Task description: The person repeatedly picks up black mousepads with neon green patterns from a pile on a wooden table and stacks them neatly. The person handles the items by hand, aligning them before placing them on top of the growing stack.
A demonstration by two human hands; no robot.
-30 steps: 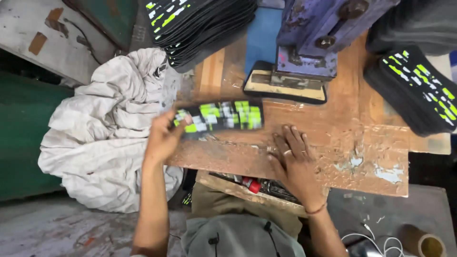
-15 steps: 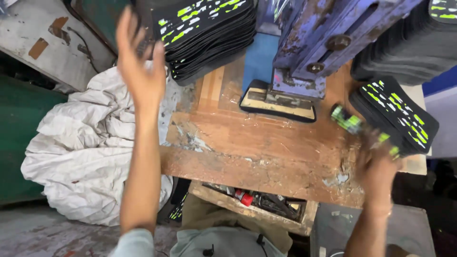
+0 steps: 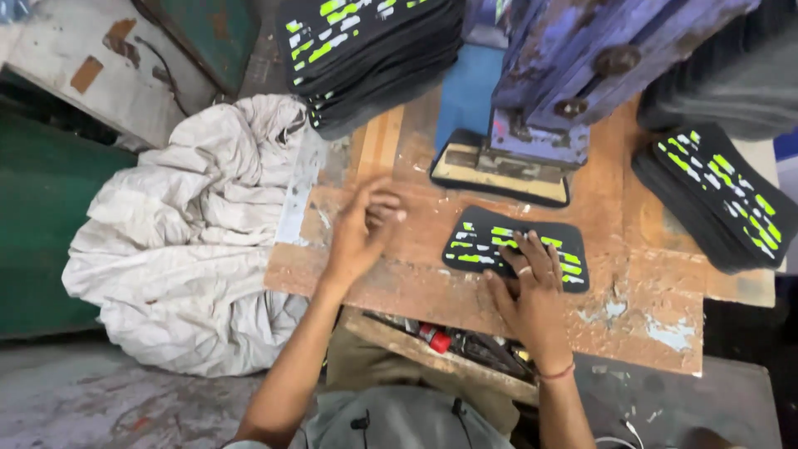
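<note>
Right hand [image 3: 532, 287]: flat on the black pad [image 3: 515, 248], fingers spread and extended, pressing down on its near edge — no grasp, nothing clenched.
Left hand [image 3: 362, 229]: hovers over bare wood left of the pad, fingers loosely curled, holding nothing; slightly blurred.
Pad: black piece with green and white marks, lying flat on the bench [image 3: 416, 274], just in front of the press base plate [image 3: 499, 170], apart from it.
Press [image 3: 573, 75]: purple-blue, worn paint, stands at the back centre of the bench; tan plate with dark rim under it.
Back stack [image 3: 366, 50]: pile of the same black pads, back left of the bench, beside the press.
Right stack [image 3: 715, 195]: second pile of pads at the right edge — well apart from the hands.
Cloth [image 3: 191, 241]: big crumpled white bundle on the floor, touching the bench's left edge.
Shelf [image 3: 449, 345]: under the bench front edge, holds small tools, one with a red part; details too small to tell.
</note>
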